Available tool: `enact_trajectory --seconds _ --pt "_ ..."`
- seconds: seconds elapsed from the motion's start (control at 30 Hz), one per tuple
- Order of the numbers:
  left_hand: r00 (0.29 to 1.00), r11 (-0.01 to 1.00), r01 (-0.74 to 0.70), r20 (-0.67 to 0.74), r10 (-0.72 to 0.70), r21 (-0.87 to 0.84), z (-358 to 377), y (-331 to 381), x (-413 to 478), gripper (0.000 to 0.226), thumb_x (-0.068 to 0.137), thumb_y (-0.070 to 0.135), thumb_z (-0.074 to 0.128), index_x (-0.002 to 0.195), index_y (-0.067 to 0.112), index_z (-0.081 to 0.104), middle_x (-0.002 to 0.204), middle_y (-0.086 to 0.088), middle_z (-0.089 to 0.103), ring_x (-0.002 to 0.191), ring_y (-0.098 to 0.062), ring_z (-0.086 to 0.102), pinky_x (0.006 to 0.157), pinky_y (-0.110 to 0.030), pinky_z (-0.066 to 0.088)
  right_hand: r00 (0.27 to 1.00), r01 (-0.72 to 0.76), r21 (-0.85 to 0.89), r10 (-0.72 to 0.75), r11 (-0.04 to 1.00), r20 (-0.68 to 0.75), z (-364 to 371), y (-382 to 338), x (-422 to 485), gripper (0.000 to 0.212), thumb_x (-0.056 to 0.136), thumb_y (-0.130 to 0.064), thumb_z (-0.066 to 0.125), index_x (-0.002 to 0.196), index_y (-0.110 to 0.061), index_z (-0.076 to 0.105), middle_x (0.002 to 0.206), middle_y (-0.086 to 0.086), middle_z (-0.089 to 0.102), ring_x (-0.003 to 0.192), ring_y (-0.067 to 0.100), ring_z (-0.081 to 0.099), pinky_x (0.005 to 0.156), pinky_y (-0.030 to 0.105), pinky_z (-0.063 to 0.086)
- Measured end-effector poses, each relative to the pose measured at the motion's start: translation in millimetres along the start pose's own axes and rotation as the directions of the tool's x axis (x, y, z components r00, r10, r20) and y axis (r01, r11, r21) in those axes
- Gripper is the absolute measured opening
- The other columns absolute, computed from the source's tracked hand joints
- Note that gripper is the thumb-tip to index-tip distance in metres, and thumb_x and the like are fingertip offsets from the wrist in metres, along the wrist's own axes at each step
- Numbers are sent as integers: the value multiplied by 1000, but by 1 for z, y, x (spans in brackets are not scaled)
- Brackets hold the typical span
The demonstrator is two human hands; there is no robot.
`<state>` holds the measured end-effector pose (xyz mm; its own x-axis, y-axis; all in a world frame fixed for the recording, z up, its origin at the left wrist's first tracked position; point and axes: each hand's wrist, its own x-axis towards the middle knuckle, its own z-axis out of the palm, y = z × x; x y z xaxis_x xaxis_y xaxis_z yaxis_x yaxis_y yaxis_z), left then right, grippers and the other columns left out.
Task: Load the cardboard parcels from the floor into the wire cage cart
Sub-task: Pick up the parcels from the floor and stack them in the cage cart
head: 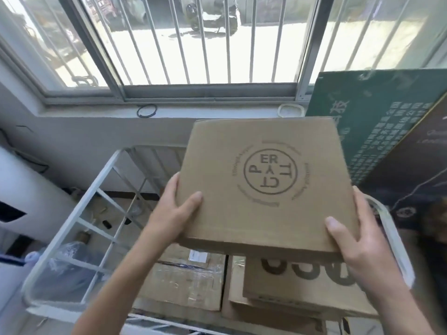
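Observation:
A flat square cardboard parcel (263,180) with a round printed logo is held in the air above the white wire cage cart (79,221). My left hand (173,213) grips its near left corner, thumb on top. My right hand (358,235) grips its near right corner. Inside the cart lie a taped cardboard box (186,284) on the left and a stacked parcel with large dark letters (300,284) on the right, directly under the held parcel.
A barred window (193,44) and its sill run across the back wall. A large green printed box (377,126) and a dark box (418,180) stand right of the cart. A plastic-wrapped bundle (70,262) lies left of the cart.

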<state>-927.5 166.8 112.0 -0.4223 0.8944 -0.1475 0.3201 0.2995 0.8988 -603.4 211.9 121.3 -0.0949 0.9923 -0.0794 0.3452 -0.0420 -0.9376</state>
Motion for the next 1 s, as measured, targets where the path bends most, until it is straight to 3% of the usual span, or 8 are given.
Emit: enact_trajectory --seconds 0.13,0.23,0.37,0.53,0.67,0.8,0.93,1.0 --pt "986 988 82 -133 -100 -131 -105 -64 31 77 63 73 72 129 37 55 116 15 71 101 -8 69 79 -32 54 996 -12 19 10 1000 93 126 -21 -4 75 89 -49 58 138 -69 5 111 -56 44 101 -24 49 69 7 43" --pt "959 975 195 -188 -212 -104 -156 -141 59 76 59 77 73 121 36 61 109 11 74 92 -12 72 67 -28 58 980 -128 10 125 992 158 223 -8 9 76 89 -45 56 135 -68 0 125 -39 44 108 -7 53 85 16 45" --pt "899 915 397 -167 -404 -75 -181 -259 114 53 67 63 77 111 36 65 109 8 72 97 -17 68 83 -41 54 918 -339 -8 332 941 219 340 45 48 75 91 -33 54 138 -63 3 125 -33 46 104 1 55 86 22 45" --pt "868 867 496 -38 -495 52 -161 -388 212 32 90 31 68 119 26 55 120 -6 65 92 -11 60 76 -32 44 810 -536 -5 516 844 277 453 148 101 78 95 -18 53 150 -47 6 150 -14 37 126 7 46 106 30 43" --pt "902 900 427 38 -431 85 -140 -464 312 41 91 26 67 129 27 52 120 2 64 97 -5 59 76 -30 47 819 -546 29 526 837 231 513 227 154 82 95 -17 54 152 -47 3 153 -19 32 131 -1 38 110 22 32" --pt "925 928 371 84 -371 8 -97 -517 389 54 85 43 68 136 36 49 120 20 62 105 -4 60 78 -28 50 873 -481 50 473 875 118 543 292 223 80 95 -19 56 150 -52 8 147 -30 30 131 -6 35 111 22 30" --pt "889 899 437 139 -436 23 -45 -559 421 60 92 32 66 146 20 44 135 0 57 114 -19 58 90 -34 47 888 -454 -54 456 890 63 541 348 265 79 97 -16 56 155 -40 9 152 -22 26 130 -6 27 110 20 21" --pt "871 895 440 204 -446 76 -20 -567 416 62 92 32 65 148 19 40 134 2 55 114 -18 55 92 -34 46 863 -498 -113 504 860 28 528 373 265 78 96 -11 56 156 -33 12 157 -14 25 135 0 28 108 20 19"
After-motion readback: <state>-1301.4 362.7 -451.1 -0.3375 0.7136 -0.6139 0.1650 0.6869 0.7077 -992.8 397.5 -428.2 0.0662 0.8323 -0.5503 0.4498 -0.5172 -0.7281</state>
